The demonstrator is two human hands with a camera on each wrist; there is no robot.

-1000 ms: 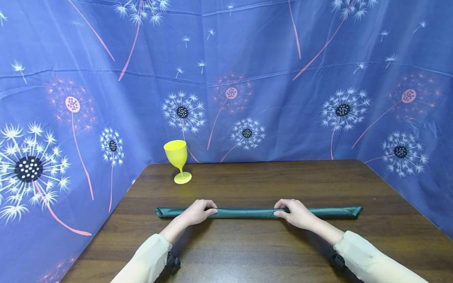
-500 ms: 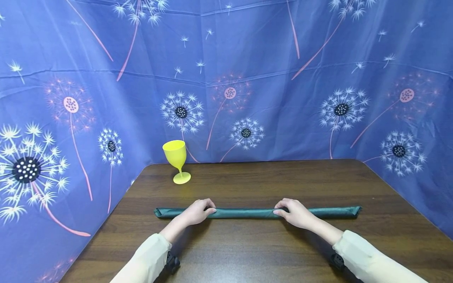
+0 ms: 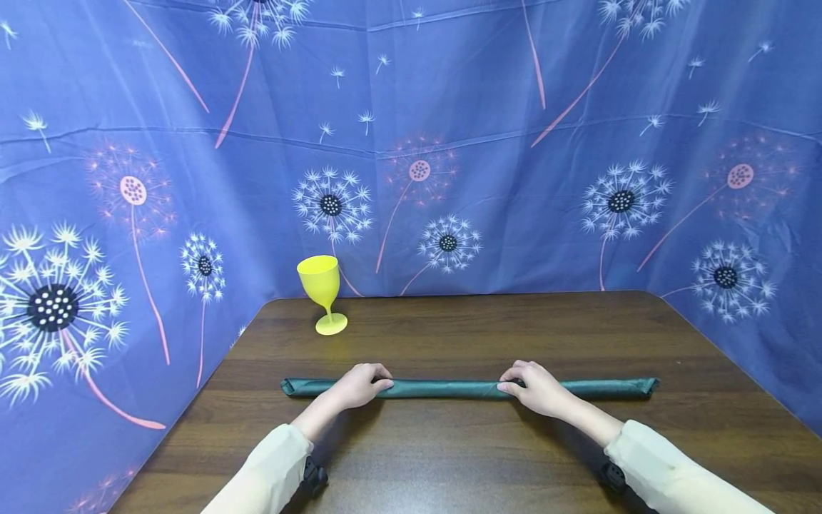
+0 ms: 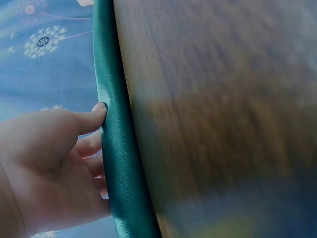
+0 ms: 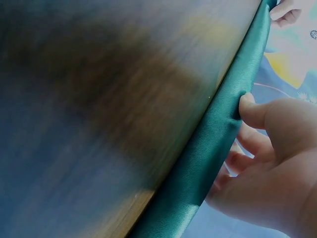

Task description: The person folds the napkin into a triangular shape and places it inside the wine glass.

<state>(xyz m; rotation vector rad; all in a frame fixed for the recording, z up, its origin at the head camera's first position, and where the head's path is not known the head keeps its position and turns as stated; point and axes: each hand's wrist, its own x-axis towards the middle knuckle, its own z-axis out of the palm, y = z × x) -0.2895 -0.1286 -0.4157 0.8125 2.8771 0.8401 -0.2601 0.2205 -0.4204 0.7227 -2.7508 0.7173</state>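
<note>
A long roll of shiny dark green cloth (image 3: 443,388) lies straight across the wooden table, left to right. The left hand (image 3: 357,386) holds it left of its middle, thumb on the near side and fingers over the far side. On the other half, the right hand (image 3: 538,390) grips it the same way. In the left wrist view the thumb presses the green roll (image 4: 118,144), its fingertips hidden behind it. The right wrist view shows the right hand (image 5: 277,158) with its thumb on the roll (image 5: 218,129) and curled fingers partly behind it.
A yellow goblet (image 3: 320,282) stands upright at the back left of the wooden table (image 3: 424,457). Behind and on both sides hangs a blue curtain (image 3: 501,214) with a dandelion print. A dark device is strapped at each wrist.
</note>
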